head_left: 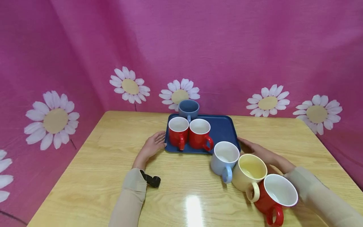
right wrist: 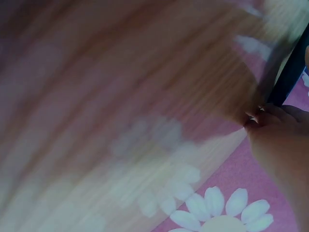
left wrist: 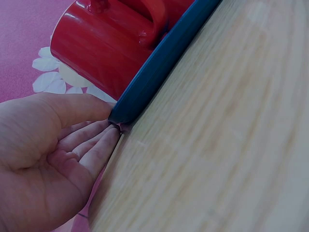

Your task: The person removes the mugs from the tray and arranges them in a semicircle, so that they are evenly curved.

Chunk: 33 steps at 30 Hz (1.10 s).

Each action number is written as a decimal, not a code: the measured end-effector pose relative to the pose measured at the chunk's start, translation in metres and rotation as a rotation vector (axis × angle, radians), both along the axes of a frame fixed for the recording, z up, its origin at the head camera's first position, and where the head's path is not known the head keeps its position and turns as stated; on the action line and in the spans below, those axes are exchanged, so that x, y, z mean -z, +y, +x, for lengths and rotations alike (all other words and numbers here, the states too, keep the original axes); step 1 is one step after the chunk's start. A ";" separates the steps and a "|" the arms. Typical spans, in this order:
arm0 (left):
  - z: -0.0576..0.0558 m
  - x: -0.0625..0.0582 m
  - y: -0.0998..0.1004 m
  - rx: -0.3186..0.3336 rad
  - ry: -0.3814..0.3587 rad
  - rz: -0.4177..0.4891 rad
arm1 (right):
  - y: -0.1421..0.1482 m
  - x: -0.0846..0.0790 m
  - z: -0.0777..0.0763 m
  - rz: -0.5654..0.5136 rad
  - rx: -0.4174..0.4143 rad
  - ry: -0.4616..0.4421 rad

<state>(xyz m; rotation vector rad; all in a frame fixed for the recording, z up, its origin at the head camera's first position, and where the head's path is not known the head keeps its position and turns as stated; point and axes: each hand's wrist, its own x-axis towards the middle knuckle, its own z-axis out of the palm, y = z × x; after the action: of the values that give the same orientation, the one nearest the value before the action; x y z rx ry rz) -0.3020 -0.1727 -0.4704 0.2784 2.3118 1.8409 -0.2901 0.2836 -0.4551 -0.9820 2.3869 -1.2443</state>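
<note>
A dark blue tray [head_left: 222, 129] lies on the table, bearing two red mugs [head_left: 174, 135] [head_left: 195, 138] and a grey-blue mug [head_left: 188, 108] behind them. At the tray's left edge, my left hand [head_left: 153, 145] grips the rim; the left wrist view has its thumb at the rim and the fingertips beneath. On the opposite side my right hand [head_left: 258, 151] holds the right edge, its fingers curled at the tray in the right wrist view. Mugs in front partly hide that hand in the head view.
In front of the right hand stand a light blue mug [head_left: 219, 162], a yellow mug [head_left: 242, 176] and another red mug [head_left: 265, 198], side by side on the wooden table [head_left: 107, 157]. A pink cloth [head_left: 221, 47] with daisies hangs behind the table.
</note>
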 end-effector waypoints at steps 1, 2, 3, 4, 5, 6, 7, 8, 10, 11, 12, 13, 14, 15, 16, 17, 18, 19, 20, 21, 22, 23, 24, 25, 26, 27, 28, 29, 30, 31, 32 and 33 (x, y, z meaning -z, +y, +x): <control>0.000 0.000 0.000 0.003 0.001 0.002 | -0.001 -0.001 0.001 0.010 0.008 0.025; -0.001 0.000 0.000 0.002 0.000 -0.002 | -0.003 -0.001 0.002 0.028 0.025 0.055; -0.001 0.000 0.000 -0.001 -0.006 -0.005 | -0.004 -0.001 0.002 0.045 0.043 0.074; -0.001 -0.001 0.000 -0.006 -0.013 -0.008 | -0.004 -0.001 0.003 0.053 0.058 0.089; -0.001 -0.002 0.001 -0.006 -0.013 -0.015 | -0.005 -0.001 0.004 0.059 0.071 0.100; -0.001 -0.003 0.002 -0.008 -0.018 -0.017 | -0.005 -0.001 0.005 0.059 0.080 0.106; -0.001 -0.004 0.002 -0.007 -0.019 -0.019 | -0.006 -0.001 0.005 0.055 0.085 0.109; 0.000 -0.005 0.002 -0.009 -0.021 -0.022 | -0.006 0.000 0.005 0.054 0.089 0.118; 0.000 -0.008 0.002 -0.016 -0.022 -0.025 | -0.007 0.001 0.004 0.048 0.087 0.122; 0.001 -0.008 0.003 -0.017 -0.018 -0.030 | -0.007 0.002 0.004 0.048 0.086 0.123; 0.001 -0.009 0.003 -0.021 -0.015 -0.039 | -0.007 0.002 0.004 0.048 0.085 0.129; 0.001 -0.009 0.004 -0.027 -0.007 -0.052 | -0.007 0.002 0.004 0.050 0.086 0.138; 0.001 -0.009 0.005 -0.040 -0.003 -0.067 | -0.007 0.002 0.004 0.055 0.085 0.143; 0.001 -0.010 0.007 -0.051 0.006 -0.087 | -0.008 0.002 0.004 0.056 0.081 0.145; 0.001 -0.011 0.008 -0.065 0.015 -0.106 | -0.008 0.001 0.004 0.058 0.080 0.141; 0.002 -0.012 0.010 -0.084 0.023 -0.129 | -0.008 0.000 0.004 0.062 0.078 0.147; 0.003 -0.013 0.012 -0.105 0.032 -0.148 | -0.009 0.000 0.004 0.061 0.073 0.148; 0.004 -0.015 0.015 -0.127 0.041 -0.157 | -0.009 -0.001 0.005 0.058 0.070 0.148; 0.006 -0.017 0.017 -0.151 0.051 -0.161 | -0.009 -0.001 0.005 0.053 0.067 0.146; 0.008 -0.019 0.020 -0.177 0.060 -0.163 | -0.009 0.000 0.004 0.047 0.061 0.147; 0.011 -0.021 0.023 -0.210 0.069 -0.153 | -0.008 0.000 0.004 0.045 0.059 0.144; 0.014 -0.023 0.026 -0.248 0.085 -0.140 | -0.008 0.000 0.004 0.041 0.053 0.151; 0.018 -0.026 0.029 -0.290 0.093 -0.110 | -0.007 0.000 0.004 0.036 0.046 0.158; 0.021 -0.029 0.032 -0.332 0.100 -0.083 | -0.007 0.001 0.004 0.036 0.044 0.164; 0.026 -0.033 0.036 -0.373 0.115 -0.056 | -0.007 0.001 0.003 0.037 0.039 0.172; 0.031 -0.037 0.040 -0.408 0.124 -0.026 | -0.006 0.001 0.003 0.037 0.033 0.174; 0.035 -0.041 0.043 -0.436 0.132 0.002 | -0.006 0.001 0.003 0.038 0.029 0.173; 0.040 -0.045 0.046 -0.455 0.138 0.026 | -0.006 0.001 0.003 0.039 0.026 0.180; 0.044 -0.048 0.050 -0.466 0.140 0.042 | -0.006 0.001 0.002 0.042 0.028 0.176; 0.048 -0.051 0.053 -0.469 0.148 0.045 | -0.006 0.001 0.002 0.041 0.029 0.168; 0.051 -0.053 0.056 -0.466 0.153 0.053 | -0.006 0.001 0.003 0.040 0.030 0.162; 0.054 -0.055 0.058 -0.462 0.153 0.054 | -0.007 0.001 0.003 0.037 0.030 0.153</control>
<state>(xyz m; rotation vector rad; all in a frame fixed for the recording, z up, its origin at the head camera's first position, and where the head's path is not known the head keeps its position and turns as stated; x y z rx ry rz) -0.2476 -0.1146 -0.4159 -0.1289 2.6010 2.1533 -0.2873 0.2771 -0.4559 -1.0692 2.5397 -1.1702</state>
